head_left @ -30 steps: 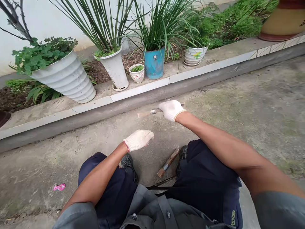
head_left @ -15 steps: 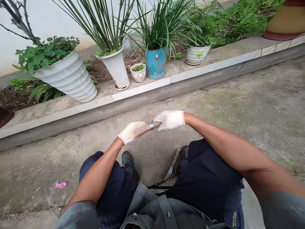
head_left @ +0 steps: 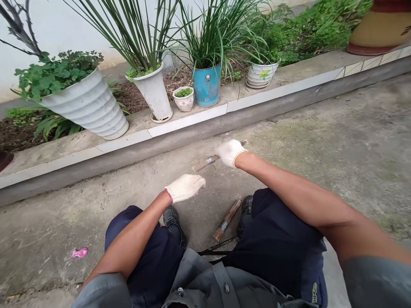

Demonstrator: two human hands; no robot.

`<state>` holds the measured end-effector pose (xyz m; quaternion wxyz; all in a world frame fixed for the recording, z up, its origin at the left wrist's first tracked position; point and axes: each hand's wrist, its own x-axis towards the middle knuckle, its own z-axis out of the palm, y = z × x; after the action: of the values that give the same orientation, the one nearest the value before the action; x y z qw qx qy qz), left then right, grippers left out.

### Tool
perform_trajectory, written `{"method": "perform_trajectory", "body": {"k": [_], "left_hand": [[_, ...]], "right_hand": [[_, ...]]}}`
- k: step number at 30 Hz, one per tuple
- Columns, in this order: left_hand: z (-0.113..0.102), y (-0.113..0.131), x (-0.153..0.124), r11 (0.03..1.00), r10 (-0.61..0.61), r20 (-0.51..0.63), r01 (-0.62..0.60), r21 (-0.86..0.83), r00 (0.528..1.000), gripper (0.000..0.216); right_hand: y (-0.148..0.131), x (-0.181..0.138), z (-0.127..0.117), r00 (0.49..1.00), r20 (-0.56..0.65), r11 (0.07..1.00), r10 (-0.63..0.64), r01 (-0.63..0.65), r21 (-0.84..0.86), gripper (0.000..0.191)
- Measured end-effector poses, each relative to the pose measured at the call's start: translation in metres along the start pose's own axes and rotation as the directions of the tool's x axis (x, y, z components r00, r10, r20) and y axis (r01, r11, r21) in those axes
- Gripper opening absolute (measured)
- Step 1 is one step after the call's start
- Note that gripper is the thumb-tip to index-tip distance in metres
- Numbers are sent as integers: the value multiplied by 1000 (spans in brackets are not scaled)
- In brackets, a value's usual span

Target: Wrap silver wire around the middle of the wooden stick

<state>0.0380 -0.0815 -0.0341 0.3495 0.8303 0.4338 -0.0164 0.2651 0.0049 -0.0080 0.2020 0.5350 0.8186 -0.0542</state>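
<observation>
Far side: a ledge [head_left: 231, 90] with pale tile edging runs left to right. Standing on it, from left: a ribbed pot [head_left: 93, 109] holding leafy growth; a tall white pot [head_left: 156, 96] on a saucer [head_left: 164, 118], long-bladed plant; a small pot [head_left: 184, 103], low greenery; a blue bucket [head_left: 206, 92], grassy plant; a flower-marked pot [head_left: 263, 76]. A tan pot [head_left: 379, 28] stands far right, cut off by view. Behind: white wall [head_left: 73, 25]. Near left: pink object [head_left: 79, 253], type undetermined, lying on concrete [head_left: 337, 149].

Stick [head_left: 225, 222] on ground [head_left: 321, 137], between shoes [head_left: 171, 216]
</observation>
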Motion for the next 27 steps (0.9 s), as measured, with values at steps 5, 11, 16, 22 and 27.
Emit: {"method": "perform_trajectory", "body": {"k": [5, 11, 16, 22, 27], "left_hand": [[-22, -15, 0, 977, 13, -175, 25, 211, 985, 37], [-21, -21, 5, 999, -40, -229, 35, -25, 973, 36], [-1, -7, 7, 957, -132, -207, 69, -283, 969, 54], [13, 1, 7, 978, -11, -55, -1, -211, 998, 44], [15, 7, 1, 982, 20, 53, -10, -191, 998, 46]], "right_hand": [[-9, -16, 9, 954, 101, 960, -281, 278, 47, 18], [0, -30, -4, 863, -5, 808, -505, 475, 349, 12], [7, -18, -11, 949, -257, 833, -184, 290, 472, 24], [15, 0, -6, 953, -301, 868, 40, 116, 483, 29], [8, 14, -1, 993, -103, 992, 54, -42, 117, 21]]}}
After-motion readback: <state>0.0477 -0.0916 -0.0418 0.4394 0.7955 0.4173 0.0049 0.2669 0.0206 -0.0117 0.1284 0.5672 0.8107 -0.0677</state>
